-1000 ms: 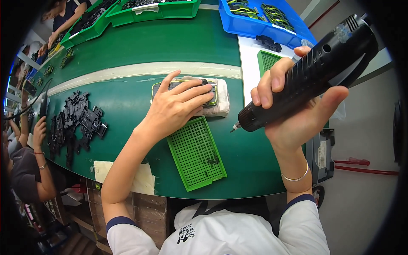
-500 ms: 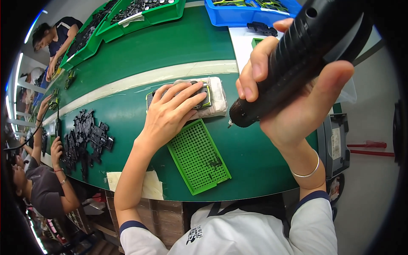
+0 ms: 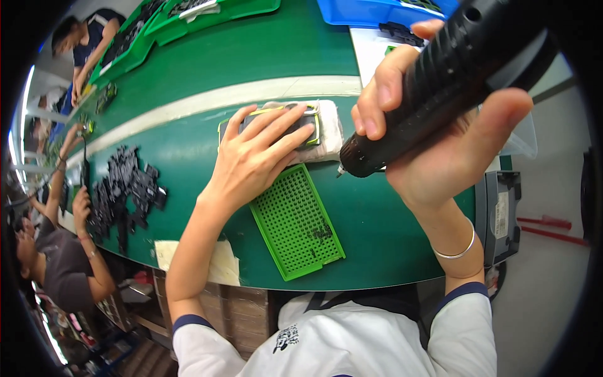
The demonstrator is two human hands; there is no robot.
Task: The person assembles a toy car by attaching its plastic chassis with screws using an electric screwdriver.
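Observation:
My left hand (image 3: 260, 147) lies over a black and yellow-green toy car body (image 3: 314, 133), its fingers spread across the top and its thumb hidden. Beneath the car is a white padded block (image 3: 331, 129), partly covered. My right hand (image 3: 433, 151) grips a thick black electric screwdriver (image 3: 418, 119), its bit tilted down to the left. That tip hangs in the air just right of the block, apart from the car. Close below my left hand sits a green perforated tray (image 3: 292, 229), with small dark screws (image 3: 322, 233) gathered toward its right side.
Black plastic parts (image 3: 129, 188) are heaped on the left of the green table. Green bins (image 3: 217, 19) and a blue bin (image 3: 345, 14) stand at the back. A grey bin (image 3: 499, 217) is at the right edge. Co-workers (image 3: 63, 264) sit along the left.
The view has shifted slightly. The car body looks a little turned under my left hand, with more yellow-green edge showing. The screwdriver stays in my right hand near the block.

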